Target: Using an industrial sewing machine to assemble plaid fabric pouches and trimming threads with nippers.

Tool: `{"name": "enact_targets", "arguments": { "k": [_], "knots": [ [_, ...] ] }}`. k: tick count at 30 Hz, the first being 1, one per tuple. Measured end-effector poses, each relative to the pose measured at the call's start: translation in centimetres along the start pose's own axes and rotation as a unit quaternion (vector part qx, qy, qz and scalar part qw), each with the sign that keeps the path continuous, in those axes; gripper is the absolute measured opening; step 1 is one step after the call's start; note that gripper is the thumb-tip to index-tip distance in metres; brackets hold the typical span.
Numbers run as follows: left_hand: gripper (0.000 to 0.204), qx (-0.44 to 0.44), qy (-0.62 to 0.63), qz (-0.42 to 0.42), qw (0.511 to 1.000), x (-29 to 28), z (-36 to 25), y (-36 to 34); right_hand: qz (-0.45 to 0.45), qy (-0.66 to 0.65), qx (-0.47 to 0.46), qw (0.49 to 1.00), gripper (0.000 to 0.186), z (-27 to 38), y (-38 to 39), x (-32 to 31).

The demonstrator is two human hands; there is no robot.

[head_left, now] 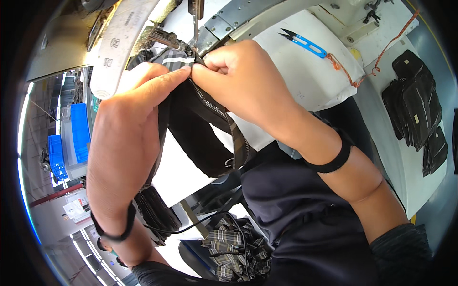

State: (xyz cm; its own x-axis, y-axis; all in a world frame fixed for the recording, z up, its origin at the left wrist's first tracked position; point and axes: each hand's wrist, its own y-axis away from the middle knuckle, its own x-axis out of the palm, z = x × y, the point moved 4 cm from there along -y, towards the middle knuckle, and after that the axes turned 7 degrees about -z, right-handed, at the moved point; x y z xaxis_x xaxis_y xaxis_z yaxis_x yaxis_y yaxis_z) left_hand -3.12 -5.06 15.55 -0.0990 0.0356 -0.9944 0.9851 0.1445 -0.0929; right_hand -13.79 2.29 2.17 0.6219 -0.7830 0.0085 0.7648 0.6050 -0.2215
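Beside the sewing machine's needle and presser foot [194,45], both my hands are closed on a dark fabric piece [183,128] with plaid parts and a metal zipper [210,102]. My left hand [136,95] presses its fingertips onto the plaid edge just in front of the foot. Fingers curled, my right hand [236,71] pinches the same edge close by, its thumb almost meeting the left fingertips. From there the zipper hangs down in a curve toward me, with a metal ring [229,162] near its lower end. The fingertips partly hide the spot under the foot.
Blue thread snips [305,44], tied to an orange cord [341,69], lie on the white table right of the machine. Stacked dark fabric pieces [415,102] sit far right. Plaid pieces [234,248] are piled below, near my lap. The white machine arm [121,45] stands at left.
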Motion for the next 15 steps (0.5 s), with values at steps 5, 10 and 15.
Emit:
{"name": "enact_targets", "arguments": {
  "k": [5,10,15],
  "knots": [
    [0.041,-0.020,0.102,0.031,0.994,0.2,0.5,-0.5,0.034,-0.081,0.046,0.995,0.040,-0.6,0.9,-0.2],
    [0.042,-0.136,0.239,0.052,0.960,1.0,1.2,0.1,0.035,-0.118,0.059,0.991,0.040,-0.9,1.0,0.1],
    [0.041,-0.207,0.339,0.038,0.917,2.0,0.6,0.4,0.043,-0.139,0.053,0.988,0.038,-0.9,1.2,0.2]
  ]
}}
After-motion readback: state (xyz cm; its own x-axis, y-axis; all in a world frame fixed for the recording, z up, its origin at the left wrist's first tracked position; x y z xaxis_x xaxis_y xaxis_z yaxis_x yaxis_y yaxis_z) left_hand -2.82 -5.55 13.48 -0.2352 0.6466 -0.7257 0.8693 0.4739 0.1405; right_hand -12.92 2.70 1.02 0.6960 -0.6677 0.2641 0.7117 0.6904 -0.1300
